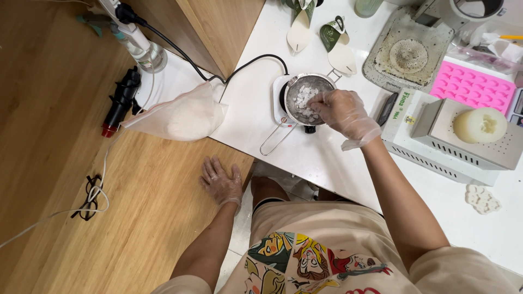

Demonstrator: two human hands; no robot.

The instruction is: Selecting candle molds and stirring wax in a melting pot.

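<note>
Dropping white flakes, right hand (pixel 342 110) pinches over the pot (pixel 308 99), handle toward the person; left hand (pixel 220 182) flat, empty.

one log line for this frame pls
right hand: over metal pot, at white flakes | left hand: flat on wooden table | pot: on small hotplate | plastic bag: left of pot

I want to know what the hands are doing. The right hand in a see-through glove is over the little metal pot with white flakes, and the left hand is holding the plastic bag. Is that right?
Not quite. The right hand is over the metal pot of white flakes, but the left hand holds nothing. It rests flat on the wooden table, apart from the plastic bag. The head view shows this.
</note>
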